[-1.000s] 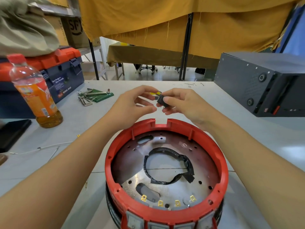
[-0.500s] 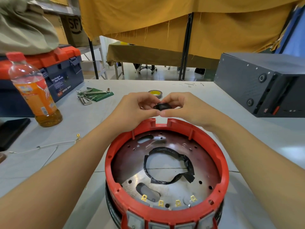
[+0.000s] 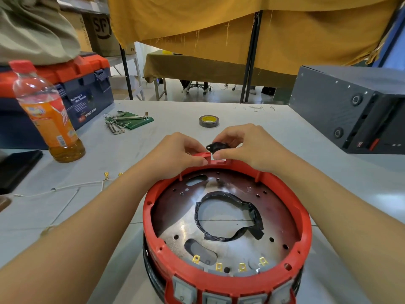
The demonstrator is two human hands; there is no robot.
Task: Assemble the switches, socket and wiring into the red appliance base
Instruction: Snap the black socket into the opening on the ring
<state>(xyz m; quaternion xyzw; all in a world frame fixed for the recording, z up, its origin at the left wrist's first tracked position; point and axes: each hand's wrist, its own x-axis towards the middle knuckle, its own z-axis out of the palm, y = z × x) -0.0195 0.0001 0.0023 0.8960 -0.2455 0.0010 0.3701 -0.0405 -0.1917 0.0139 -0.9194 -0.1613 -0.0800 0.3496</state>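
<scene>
Pinching a small black socket (image 3: 217, 147) between thumb and curled fingers, the right hand (image 3: 247, 148) holds it just above the notch in the far rim of the red appliance base (image 3: 305, 224). The left hand (image 3: 175, 153) sits beside it, its fingers curled onto the raised red edge of that same notch, fingertips close to the socket; whether they touch the socket itself cannot be told.

The base stands on the pale tabletop (image 3: 153, 150) close to the person, open side up. Inside lies a shiny metal plate (image 3: 173, 231) with holes and two oblong cut-outs, and a ring of black tape (image 3: 252, 212) around its central opening. Four brass terminals (image 3: 219, 267) stand up along the near inner edge, and grey rocker switches (image 3: 183, 289) are set in the near outer wall.

Farther back on the tabletop lies a roll of tape (image 3: 208, 121) with a yellow core. To the left are a set of hex keys (image 3: 116, 126) on a green pouch, a bottle of orange drink (image 3: 47, 115) with a red cap, and a blue and orange toolbox (image 3: 87, 84). White wiring (image 3: 72, 187) with brass ends trails across the tabletop at the left. A dark grey box (image 3: 350, 106) stands at the right.
</scene>
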